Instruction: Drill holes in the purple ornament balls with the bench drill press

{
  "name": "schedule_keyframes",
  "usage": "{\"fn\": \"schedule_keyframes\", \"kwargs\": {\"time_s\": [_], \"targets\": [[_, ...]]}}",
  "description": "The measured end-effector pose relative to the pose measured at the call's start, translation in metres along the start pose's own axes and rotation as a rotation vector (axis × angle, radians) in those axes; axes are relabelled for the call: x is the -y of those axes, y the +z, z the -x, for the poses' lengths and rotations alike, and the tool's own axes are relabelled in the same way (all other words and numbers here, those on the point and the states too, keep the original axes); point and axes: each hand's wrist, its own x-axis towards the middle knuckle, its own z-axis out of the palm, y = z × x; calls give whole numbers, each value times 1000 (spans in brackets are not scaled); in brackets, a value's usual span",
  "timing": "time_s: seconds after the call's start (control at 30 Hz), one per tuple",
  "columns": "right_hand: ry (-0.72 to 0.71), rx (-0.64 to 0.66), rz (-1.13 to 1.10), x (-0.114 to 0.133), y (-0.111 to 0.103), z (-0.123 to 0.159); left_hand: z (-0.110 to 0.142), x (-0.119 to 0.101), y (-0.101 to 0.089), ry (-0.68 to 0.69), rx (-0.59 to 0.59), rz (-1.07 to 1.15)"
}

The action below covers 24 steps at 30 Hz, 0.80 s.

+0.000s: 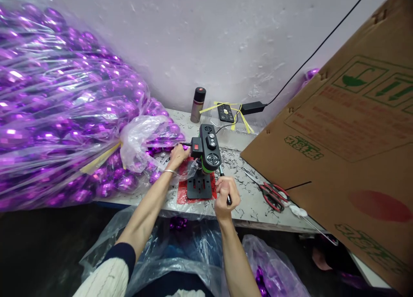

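Note:
In the middle of the table stands a small black bench press with round vents, a red switch and a slotted base plate. My right hand is closed around the black-gripped lever on the press's right side. On the other side, my left hand has its fingers curled in close to the machine. A glint of shiny purple shows at those fingertips, but what they hold is mostly hidden. Red sheeting lies under the press. Shiny purple balls lie left of my left wrist.
A huge clear bag of faceted purple balls fills the left. Behind the press are a spray can, a phone and a power adapter. Red-handled scissors lie beside a large cardboard box at right.

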Motion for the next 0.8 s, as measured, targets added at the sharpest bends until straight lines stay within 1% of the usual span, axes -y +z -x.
{"fn": "schedule_keyframes", "kwargs": {"time_s": [0.07,0.13,0.2,0.23,0.27,0.3,0.33,0.37,0.43,0.5,0.57,0.63,0.7,0.8], "targets": [[-17,14,-9,2,0,-2,12,6,-11,-51,0,42],[-14,10,-32,5,0,-5,35,16,-23,-80,-19,237],[8,-9,-60,10,1,-10,68,27,-30,-91,-31,690],[26,-17,-73,12,2,-13,85,31,-30,-91,-12,913],[48,-21,-85,15,3,-16,102,35,-27,-100,9,1081],[71,-21,-93,18,3,-20,117,37,-23,-117,35,1183],[95,-15,-97,21,3,-24,130,38,-16,-140,57,1234],[115,-6,-98,23,3,-28,140,38,-7,-166,64,1246],[136,14,-94,26,2,-34,150,37,13,-175,48,1202],[130,29,-97,27,1,-37,150,36,32,-105,11,1090],[116,44,-91,26,0,-37,144,35,47,8,-22,908],[101,55,-81,25,-1,-34,137,35,57,105,-56,688],[80,60,-80,23,-2,-31,132,35,62,176,-81,497],[57,60,-77,21,-3,-28,127,34,65,245,-88,332]]}}
